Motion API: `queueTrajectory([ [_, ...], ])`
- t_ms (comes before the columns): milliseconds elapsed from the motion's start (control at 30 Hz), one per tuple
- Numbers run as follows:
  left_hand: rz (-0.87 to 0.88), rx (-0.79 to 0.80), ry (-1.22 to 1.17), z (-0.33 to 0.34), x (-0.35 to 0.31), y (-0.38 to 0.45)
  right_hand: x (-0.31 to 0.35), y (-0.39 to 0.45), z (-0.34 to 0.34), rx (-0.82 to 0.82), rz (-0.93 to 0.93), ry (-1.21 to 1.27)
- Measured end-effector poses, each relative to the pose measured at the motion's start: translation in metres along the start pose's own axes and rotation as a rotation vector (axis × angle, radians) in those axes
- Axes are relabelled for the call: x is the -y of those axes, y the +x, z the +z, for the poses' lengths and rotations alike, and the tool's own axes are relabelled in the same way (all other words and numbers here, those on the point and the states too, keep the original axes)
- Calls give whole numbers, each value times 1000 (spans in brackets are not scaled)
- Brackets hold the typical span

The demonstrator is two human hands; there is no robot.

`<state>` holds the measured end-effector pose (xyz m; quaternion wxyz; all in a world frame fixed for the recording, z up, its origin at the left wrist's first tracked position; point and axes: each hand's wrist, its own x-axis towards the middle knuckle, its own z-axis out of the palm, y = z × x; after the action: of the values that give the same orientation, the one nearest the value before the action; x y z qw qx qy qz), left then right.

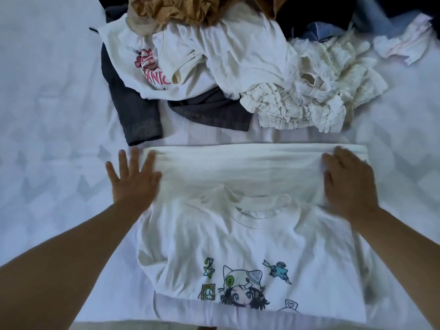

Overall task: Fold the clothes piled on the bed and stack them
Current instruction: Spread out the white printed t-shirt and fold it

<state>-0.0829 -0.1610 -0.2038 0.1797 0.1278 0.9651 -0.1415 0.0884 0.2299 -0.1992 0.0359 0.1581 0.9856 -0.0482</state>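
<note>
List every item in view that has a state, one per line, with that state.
White cartoon T-shirt: flat on the bed, print up, far part folded over.
Left hand: open, fingers spread at the shirt's left edge.
Right hand: on the fold's right end; grip unclear.
Pile of clothes: unfolded, heaped.
Pink-print white shirt: crumpled, in pile.
Dark grey garment: unfolded, partly under pile.
Lace garment: bunched.

bed sheet (47,115) | white, faint zigzag pattern | spread flat, lightly creased
</note>
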Motion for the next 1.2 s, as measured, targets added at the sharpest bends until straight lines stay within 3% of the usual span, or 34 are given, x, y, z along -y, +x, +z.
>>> queueTrajectory([
  [67, 23, -112, -186, -3, 6, -12, 6, -11, -10, -89, -17, 121],
  [133, 217, -193, -383, -4, 4, -33, 15, -31, -18, -10, -99, 247],
  [167, 308, -169, -485, -2, 0, -45, 19, -41, -18, 86, -95, 298],
  [233, 362, 82, -676, -4, -12, -69, 26, -60, -18, 283, 19, 327],
  [300, 291, 300, -731, -6, -22, -80, 23, -71, -18, 440, 169, 368],
  [400, 170, 467, -977, -14, -23, -85, 13, -74, -30, 555, 247, 507],
  [500, 41, 611, -1454, -36, -22, -89, 12, -64, -55, 484, 233, 567],
  [600, -84, 556, -1708, -52, -28, -81, 14, -41, -76, 320, 207, 548],
  [700, -182, 331, -1706, -58, -37, -61, 20, -8, -87, 193, 186, 554],
  [800, -258, 171, -1529, -47, -47, -50, 30, 12, -73, 145, 262, 503],
  [967, -350, 327, -1376, -28, -34, -61, 42, -19, -44, 249, 605, 443],
  [1100, -177, 614, -1142, -26, -6, -94, 46, -76, -34, 312, 817, 580],
  [1200, -94, 709, -1193, -23, 7, -110, 45, -109, -34, 314, 839, 650],
])
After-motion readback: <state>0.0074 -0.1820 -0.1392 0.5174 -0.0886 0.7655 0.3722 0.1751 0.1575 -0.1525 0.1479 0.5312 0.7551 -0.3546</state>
